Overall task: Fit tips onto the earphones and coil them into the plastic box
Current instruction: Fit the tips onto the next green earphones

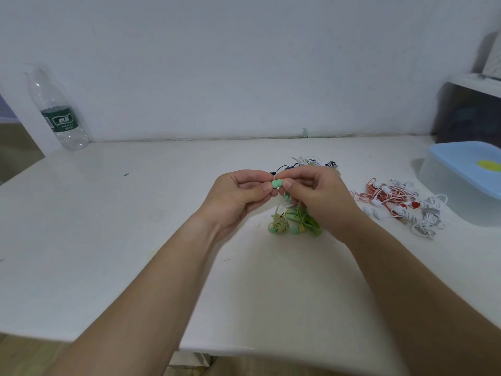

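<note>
Water bottle [58, 112] standing at the far left corner of the counter [108, 240], well apart from everything else, so loads of open room on that side.

Mid-counter, held up off the surface: left hand [238, 194] pinching one side of a mint earbud [277, 183] between thumb and forefinger, right hand [317, 196] pinching the other side. Two rounded mint bits pressed together there, no telling tip from bud at this size. Guessing feather-light, with a soft rubbery tip, small and a bit slippery. Best gripped right at the bud body, close to the join, not by the thin cord dangling under it. Cord probably floppy and tangle-prone.

Just below the hands, a bunch of green earphones [295, 223] lying on the counter. Behind the hands, toward the back edge, a dark-and-white bundle [317, 162]. Further right, a red-and-white pile [390, 199] touching a white pile [431, 218], both near the right edge.

Plastic box [461, 180] at the far right with its blue lid on, so needs opening before any coiling. Front edge close under the forearms, so worth keeping loose tips away from it.
</note>
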